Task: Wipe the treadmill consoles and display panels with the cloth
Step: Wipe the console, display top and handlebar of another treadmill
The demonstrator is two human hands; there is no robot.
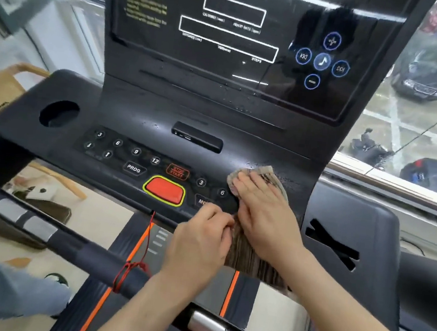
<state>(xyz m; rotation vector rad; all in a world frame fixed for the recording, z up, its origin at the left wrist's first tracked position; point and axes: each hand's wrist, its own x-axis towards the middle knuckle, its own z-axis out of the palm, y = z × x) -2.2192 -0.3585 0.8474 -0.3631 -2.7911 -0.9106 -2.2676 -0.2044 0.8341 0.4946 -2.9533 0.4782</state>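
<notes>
Right hand [261,211]: fingers lay straight and together, pressing the striped cloth [252,261] flat.
Left hand [200,239]: fingers curled, pinching its hanging tail.
Position: it lay on the console [135,117], over the right keypad, draping off the front edge.
Handling: soft, limp, light; likely best bunched under a palm.

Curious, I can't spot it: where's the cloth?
In the head view, the cloth lies on the right side of the console under the right hand, just right of the red button.
</notes>
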